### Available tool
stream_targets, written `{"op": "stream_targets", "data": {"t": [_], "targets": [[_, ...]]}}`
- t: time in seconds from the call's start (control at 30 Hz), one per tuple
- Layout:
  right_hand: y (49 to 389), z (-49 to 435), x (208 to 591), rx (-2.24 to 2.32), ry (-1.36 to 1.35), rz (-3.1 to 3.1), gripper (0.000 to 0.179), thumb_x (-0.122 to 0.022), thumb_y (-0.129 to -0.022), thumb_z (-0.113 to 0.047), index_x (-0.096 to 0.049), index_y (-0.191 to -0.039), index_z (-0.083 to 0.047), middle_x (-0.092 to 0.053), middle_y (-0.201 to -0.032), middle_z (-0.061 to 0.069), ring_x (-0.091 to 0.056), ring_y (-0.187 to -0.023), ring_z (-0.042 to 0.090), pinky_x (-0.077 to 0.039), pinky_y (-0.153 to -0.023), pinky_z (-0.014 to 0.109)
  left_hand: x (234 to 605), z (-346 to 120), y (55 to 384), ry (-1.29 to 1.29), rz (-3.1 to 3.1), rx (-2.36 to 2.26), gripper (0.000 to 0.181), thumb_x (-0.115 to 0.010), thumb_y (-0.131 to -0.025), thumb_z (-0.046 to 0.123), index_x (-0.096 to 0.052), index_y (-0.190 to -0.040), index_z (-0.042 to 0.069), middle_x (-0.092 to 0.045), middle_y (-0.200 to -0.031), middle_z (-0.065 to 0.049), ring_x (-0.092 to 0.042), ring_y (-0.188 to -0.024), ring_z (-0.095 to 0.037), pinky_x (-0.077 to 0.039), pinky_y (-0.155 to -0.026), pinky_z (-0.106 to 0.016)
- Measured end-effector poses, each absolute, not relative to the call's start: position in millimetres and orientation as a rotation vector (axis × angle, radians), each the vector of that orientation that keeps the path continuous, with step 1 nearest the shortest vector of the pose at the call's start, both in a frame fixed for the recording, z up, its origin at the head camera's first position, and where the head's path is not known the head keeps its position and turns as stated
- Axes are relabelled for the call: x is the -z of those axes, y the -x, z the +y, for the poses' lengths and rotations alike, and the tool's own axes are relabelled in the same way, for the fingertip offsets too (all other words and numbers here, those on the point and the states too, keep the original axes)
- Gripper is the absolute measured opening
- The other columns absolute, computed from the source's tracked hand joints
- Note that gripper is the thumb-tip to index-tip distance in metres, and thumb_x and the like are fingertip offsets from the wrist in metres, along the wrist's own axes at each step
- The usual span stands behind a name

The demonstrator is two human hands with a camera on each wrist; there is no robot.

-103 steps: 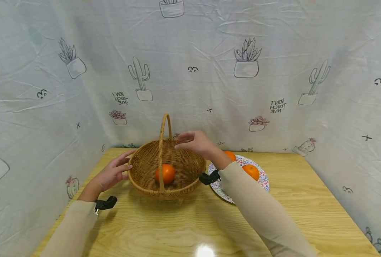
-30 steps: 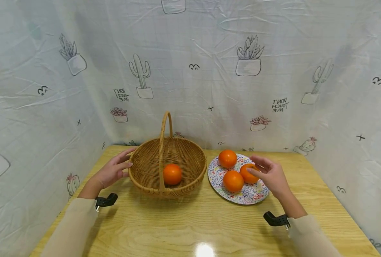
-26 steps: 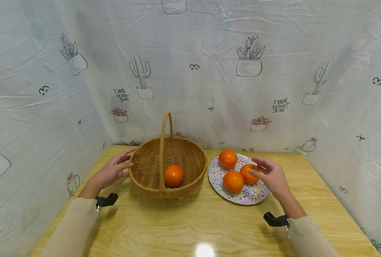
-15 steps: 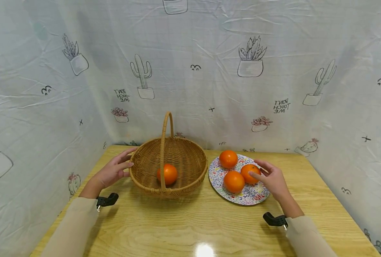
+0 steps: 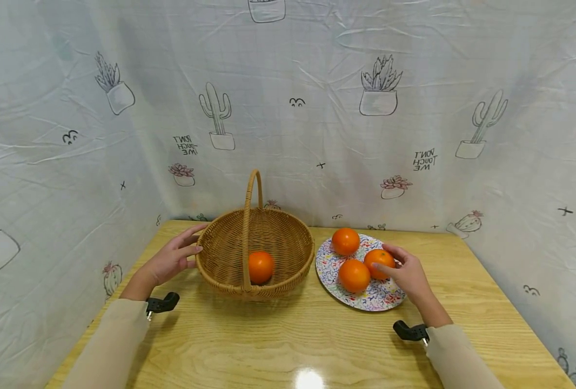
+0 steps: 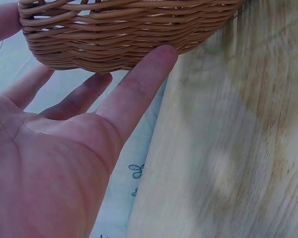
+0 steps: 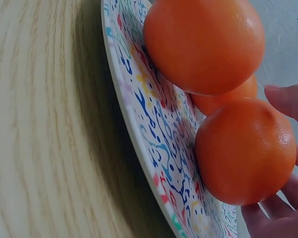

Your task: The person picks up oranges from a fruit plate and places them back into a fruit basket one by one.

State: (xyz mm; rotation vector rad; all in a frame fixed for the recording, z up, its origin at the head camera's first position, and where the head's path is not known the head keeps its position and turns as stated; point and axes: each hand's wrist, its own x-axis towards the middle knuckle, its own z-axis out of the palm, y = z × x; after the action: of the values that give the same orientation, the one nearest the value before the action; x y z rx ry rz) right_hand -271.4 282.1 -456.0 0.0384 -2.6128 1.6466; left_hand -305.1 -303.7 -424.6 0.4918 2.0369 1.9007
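Note:
A wicker basket (image 5: 288,275) with a tall handle stands left of centre, with one orange (image 5: 261,268) lying inside. My left hand (image 5: 168,262) touches its left side with extended fingers; in the left wrist view the thumb (image 6: 144,84) lies against the weave. To the right, a round plate (image 5: 328,281) with colourful squiggles carries three oranges. My right hand (image 5: 408,273) grips the rightmost orange (image 7: 246,151), thumb on the near side and fingers round the far side. The other two are the front orange (image 5: 354,276) and the back orange (image 5: 345,241).
The wooden table (image 5: 249,346) reaches back to a pale curtain (image 5: 288,129) printed with potted plants, which also hangs along both sides. The basket's arched handle (image 5: 247,227) rises above its opening. A narrow strip of table separates basket and plate.
My right hand has moved from over the basket to the plate and closed in round the rightmost orange. The orange in the basket has rolled back and forth. My left hand has stayed put.

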Motion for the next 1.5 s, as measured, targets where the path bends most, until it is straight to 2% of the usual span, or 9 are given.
{"op": "stream_targets", "data": {"t": [0.4, 0.83, 0.9, 1.1, 1.5], "targets": [[274.3, 282.5, 454.9, -1.656, 0.019, -2.687, 0.081, -0.080, -0.091, -0.031, -0.041, -0.157, -0.004, -0.042, -0.159, 0.021, -0.048, -0.138, 0.038, -0.044, -0.090, 0.007, 425.0, -304.3, 306.4, -0.504, 2.031, -1.900, 0.070, -0.049, -0.108, 0.009, -0.011, -0.166, 0.013, -0.013, -0.165, -0.032, -0.060, -0.126, -0.014, -0.060, -0.092, -0.035], [278.5, 285.0, 460.1, -1.613, 0.011, -2.720, 0.078, -0.078, -0.093, -0.029, -0.040, -0.156, -0.002, -0.045, -0.155, 0.024, -0.051, -0.133, 0.038, -0.045, -0.089, 0.009, 425.9, -304.0, 306.2, -0.519, 2.009, -1.921, 0.069, -0.047, -0.108, 0.006, -0.010, -0.166, 0.010, -0.015, -0.161, -0.034, -0.062, -0.125, -0.017, -0.060, -0.091, -0.038], [278.5, 285.2, 460.5, -1.588, 0.016, -2.736, 0.078, -0.078, -0.093, -0.030, -0.040, -0.156, -0.001, -0.046, -0.154, 0.024, -0.052, -0.132, 0.038, -0.048, -0.091, 0.013, 426.4, -304.4, 306.3, -0.521, 2.009, -1.919, 0.070, -0.047, -0.108, 0.006, -0.010, -0.166, 0.010, -0.015, -0.161, -0.034, -0.061, -0.125, -0.016, -0.060, -0.091, -0.037], [275.4, 283.0, 455.4, -1.519, 0.013, -2.772, 0.080, -0.079, -0.091, -0.036, -0.044, -0.154, -0.002, -0.052, -0.149, 0.024, -0.055, -0.129, 0.037, -0.053, -0.103, 0.035, 427.5, -304.9, 306.6, -0.516, 2.015, -1.911, 0.069, -0.047, -0.108, 0.006, -0.009, -0.166, 0.010, -0.015, -0.162, -0.033, -0.061, -0.125, -0.015, -0.060, -0.091, -0.036], [277.7, 284.1, 453.6, -1.509, 0.025, -2.793, 0.083, -0.079, -0.090, -0.040, -0.044, -0.154, -0.001, -0.053, -0.147, 0.024, -0.055, -0.128, 0.038, -0.049, -0.109, 0.050, 428.2, -305.8, 306.6, -0.519, 2.008, -1.915, 0.071, -0.049, -0.108, 0.009, -0.008, -0.166, 0.010, -0.015, -0.161, -0.033, -0.061, -0.125, -0.015, -0.060, -0.091, -0.035]]}}
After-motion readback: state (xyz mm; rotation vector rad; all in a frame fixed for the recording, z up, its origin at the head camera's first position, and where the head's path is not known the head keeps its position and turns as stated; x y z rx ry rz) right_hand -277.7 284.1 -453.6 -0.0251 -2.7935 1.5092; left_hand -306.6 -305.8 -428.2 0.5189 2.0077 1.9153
